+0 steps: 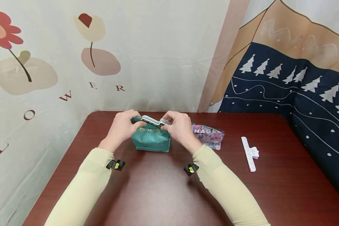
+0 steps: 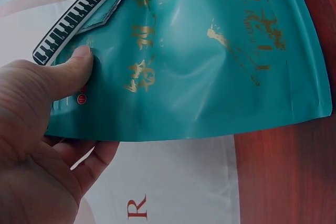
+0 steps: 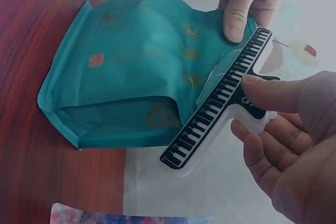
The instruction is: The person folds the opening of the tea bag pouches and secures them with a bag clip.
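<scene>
A teal pouch [image 1: 151, 139] with gold lettering stands on the dark red table [image 1: 158, 188]. My left hand [image 1: 123, 127] pinches its top left corner, thumb on the front of the teal pouch [image 2: 199, 61]. My right hand [image 1: 179, 127] grips a bag clip [image 1: 152, 121] printed with piano keys. The bag clip [image 3: 218, 100] sits across the folded top edge of the teal pouch [image 3: 131, 66], thumb pressing its handle. The same bag clip [image 2: 79, 17] shows at the upper left of the left wrist view.
A pink and purple printed pouch [image 1: 207, 135] lies flat just right of the teal one. A white bag clip [image 1: 250, 153] lies further right on the table. Patterned cloth hangs behind and to the right of the table.
</scene>
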Demonstrator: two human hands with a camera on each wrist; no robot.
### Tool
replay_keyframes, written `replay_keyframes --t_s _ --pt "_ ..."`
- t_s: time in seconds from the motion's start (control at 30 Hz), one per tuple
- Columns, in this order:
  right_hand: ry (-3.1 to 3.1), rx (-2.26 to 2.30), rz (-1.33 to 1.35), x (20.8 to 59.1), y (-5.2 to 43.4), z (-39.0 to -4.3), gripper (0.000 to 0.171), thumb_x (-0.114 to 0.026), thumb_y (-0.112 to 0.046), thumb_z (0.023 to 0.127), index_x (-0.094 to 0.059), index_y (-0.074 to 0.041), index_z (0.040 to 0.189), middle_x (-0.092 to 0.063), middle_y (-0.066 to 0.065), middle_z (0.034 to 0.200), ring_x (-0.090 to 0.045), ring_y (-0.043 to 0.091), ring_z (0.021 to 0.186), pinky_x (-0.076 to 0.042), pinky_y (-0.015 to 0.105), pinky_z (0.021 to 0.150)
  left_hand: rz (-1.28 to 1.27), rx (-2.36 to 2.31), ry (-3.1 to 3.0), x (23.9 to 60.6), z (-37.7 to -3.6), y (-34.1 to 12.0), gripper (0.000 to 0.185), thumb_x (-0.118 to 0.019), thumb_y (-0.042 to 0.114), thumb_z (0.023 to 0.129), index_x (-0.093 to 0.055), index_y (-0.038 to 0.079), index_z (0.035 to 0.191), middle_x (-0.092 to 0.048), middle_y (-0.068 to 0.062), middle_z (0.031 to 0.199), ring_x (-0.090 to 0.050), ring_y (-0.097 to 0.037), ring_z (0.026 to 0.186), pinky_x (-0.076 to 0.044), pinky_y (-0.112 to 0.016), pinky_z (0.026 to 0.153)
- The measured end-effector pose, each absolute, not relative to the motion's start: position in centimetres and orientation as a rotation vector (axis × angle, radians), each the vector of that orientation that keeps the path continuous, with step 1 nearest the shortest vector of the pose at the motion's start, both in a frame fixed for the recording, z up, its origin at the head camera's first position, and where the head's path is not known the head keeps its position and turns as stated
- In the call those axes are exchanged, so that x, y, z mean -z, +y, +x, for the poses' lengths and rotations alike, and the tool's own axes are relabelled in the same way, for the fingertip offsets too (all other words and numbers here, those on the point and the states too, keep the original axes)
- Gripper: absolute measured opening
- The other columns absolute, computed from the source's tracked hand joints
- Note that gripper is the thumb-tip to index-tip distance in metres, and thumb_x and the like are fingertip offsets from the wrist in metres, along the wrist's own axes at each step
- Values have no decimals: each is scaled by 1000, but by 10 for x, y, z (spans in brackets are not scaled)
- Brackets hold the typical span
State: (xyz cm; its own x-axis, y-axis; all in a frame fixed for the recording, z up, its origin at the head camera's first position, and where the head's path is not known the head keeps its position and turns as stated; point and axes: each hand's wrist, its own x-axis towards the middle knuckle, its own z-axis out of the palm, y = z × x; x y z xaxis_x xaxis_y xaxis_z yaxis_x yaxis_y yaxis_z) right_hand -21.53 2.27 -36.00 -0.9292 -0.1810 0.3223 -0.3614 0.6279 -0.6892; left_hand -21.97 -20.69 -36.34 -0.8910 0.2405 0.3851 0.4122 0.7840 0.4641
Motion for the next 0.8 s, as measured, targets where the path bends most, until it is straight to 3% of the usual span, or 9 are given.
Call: replay_keyframes --t_s 0.8 --pt "-2558 -1170 462 360 20 -214 18 -92 -14 77 -79 -16 89 -77 -2 82 -68 17 73 -52 35 70 -515 775 -2632 363 -218 -204 21 -86 19 84 -68 12 78 -63 -2 79 -46 -19 66 -34 -33 60"
